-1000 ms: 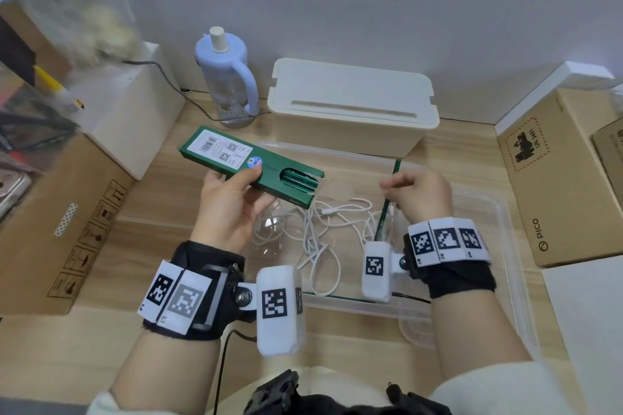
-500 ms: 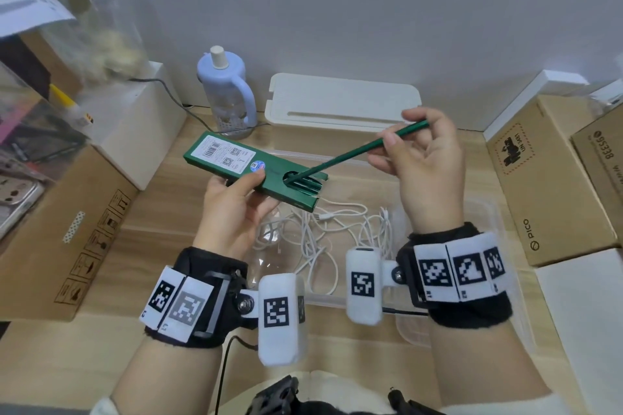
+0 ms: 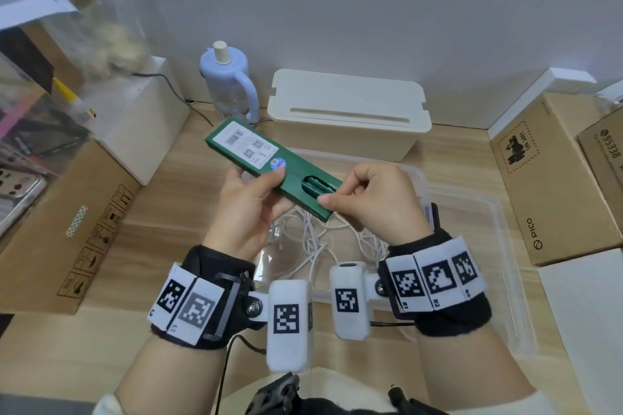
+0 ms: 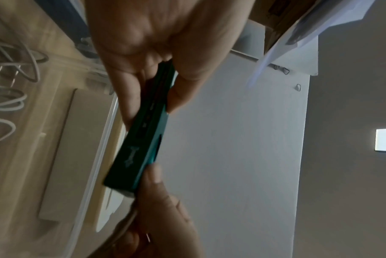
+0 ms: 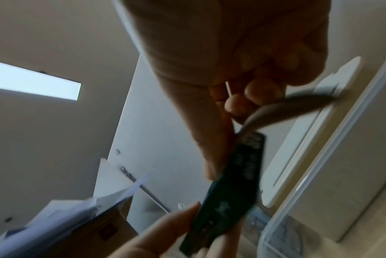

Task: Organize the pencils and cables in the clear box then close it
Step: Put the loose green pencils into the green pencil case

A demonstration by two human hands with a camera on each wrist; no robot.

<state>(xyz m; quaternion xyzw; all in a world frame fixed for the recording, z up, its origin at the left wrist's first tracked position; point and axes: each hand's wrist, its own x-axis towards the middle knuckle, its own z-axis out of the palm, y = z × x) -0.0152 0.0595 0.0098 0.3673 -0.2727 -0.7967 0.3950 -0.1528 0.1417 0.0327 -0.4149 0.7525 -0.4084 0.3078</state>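
My left hand point(image 3: 266, 187) grips a green pencil box point(image 3: 256, 153) from below, thumb on its labelled top, and holds it tilted above the clear box point(image 3: 499, 222). Green pencils point(image 3: 315, 186) show through the cut-out near its open end. My right hand point(image 3: 332, 193) pinches that open end between thumb and curled fingers. In the left wrist view the pencil box point(image 4: 141, 139) runs from my left hand point(image 4: 156, 83) to the right hand point(image 4: 159, 185). The right wrist view shows the pencil box point(image 5: 232, 174), blurred, with a loose flap at its end. White cables point(image 3: 317, 241) lie tangled inside the clear box.
A cream lidded bin point(image 3: 347, 111) and a lilac bottle point(image 3: 229, 84) stand behind the clear box at the wall. Cardboard boxes flank the desk at left point(image 3: 67, 229) and right point(image 3: 553, 178). A white box point(image 3: 145, 118) sits back left, a white sheet point(image 3: 590, 330) front right.
My right hand lifted a green pencil out of the clear box and slid it into the pencil box. The pencil is now inside and the right hand pinches the box's end.
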